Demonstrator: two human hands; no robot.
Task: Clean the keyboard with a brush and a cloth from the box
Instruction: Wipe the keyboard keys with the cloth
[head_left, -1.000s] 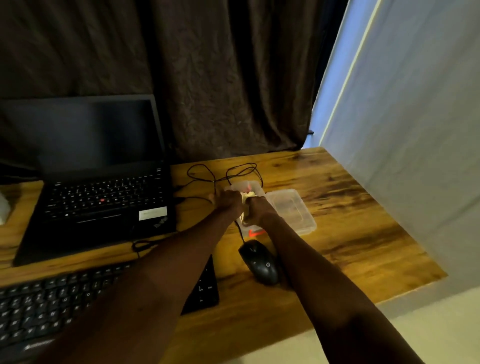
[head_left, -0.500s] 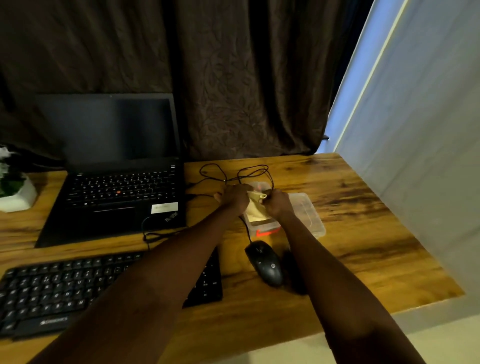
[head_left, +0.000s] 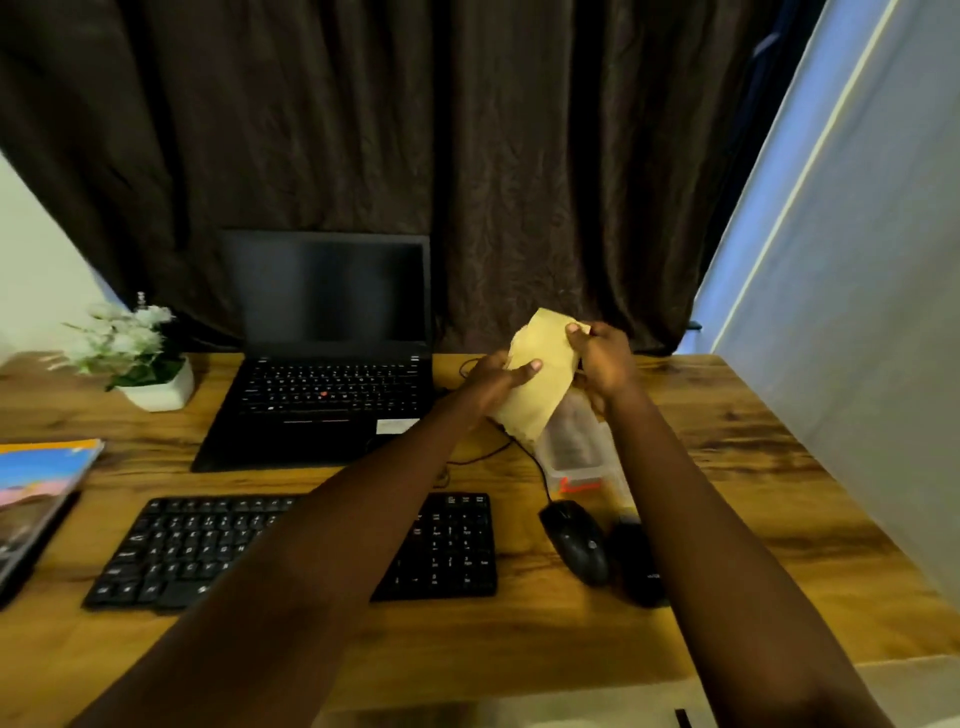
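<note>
A yellow cloth (head_left: 540, 382) is held up above the desk between both hands. My left hand (head_left: 496, 382) grips its lower left side with the thumb over the front. My right hand (head_left: 602, 358) pinches its upper right corner. Under the cloth sits the clear plastic box (head_left: 576, 447) with something red inside near its front wall. The black keyboard (head_left: 447, 545) lies near the front of the desk, partly hidden by my left forearm. No brush can be made out.
An open black laptop (head_left: 327, 364) stands behind the keyboard. A black mouse (head_left: 576, 540) and a second dark object (head_left: 636, 564) lie right of the keyboard, with cables (head_left: 519, 452) trailing back. A white potted plant (head_left: 150, 371) and a book (head_left: 36, 488) sit at the left.
Both hands have lifted the yellow cloth up out of the box and spread it. The camera has tilted up and left, bringing the plant and book into view.
</note>
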